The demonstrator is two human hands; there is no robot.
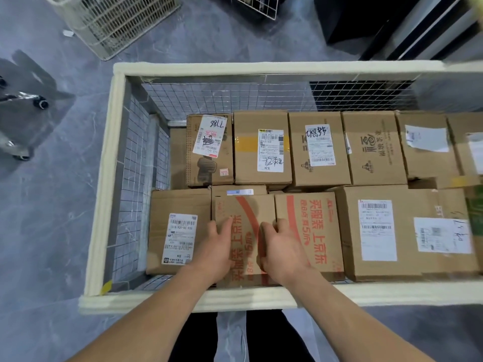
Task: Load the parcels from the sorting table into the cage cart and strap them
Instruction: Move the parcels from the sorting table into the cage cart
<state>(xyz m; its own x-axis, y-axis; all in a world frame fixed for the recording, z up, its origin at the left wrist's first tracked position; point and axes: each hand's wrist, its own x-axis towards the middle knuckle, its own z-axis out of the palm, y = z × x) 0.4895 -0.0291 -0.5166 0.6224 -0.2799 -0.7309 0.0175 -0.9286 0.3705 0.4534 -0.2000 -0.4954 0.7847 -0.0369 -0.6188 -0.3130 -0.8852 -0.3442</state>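
The cage cart (pixel 198 299) has a cream padded rim and wire-mesh walls, and holds two rows of cardboard parcels. In the near row stands a brown parcel with red print (pixel 244 212). My left hand (pixel 215 246) grips its left side, fingers curled over the edge. My right hand (pixel 281 246) grips its right side, fingers tucked into the gap beside a second red-printed parcel (pixel 311 231). To the left is a parcel with a white label (pixel 177 231). The far row has several labelled parcels (pixel 262 147).
A gap of bare mesh floor shows at the cart's far left corner (pixel 162 142). Another cream wire cage (pixel 115 22) stands on the grey floor beyond. A wheeled frame (pixel 23 105) is at the left. Dark furniture (pixel 392 24) is at the far right.
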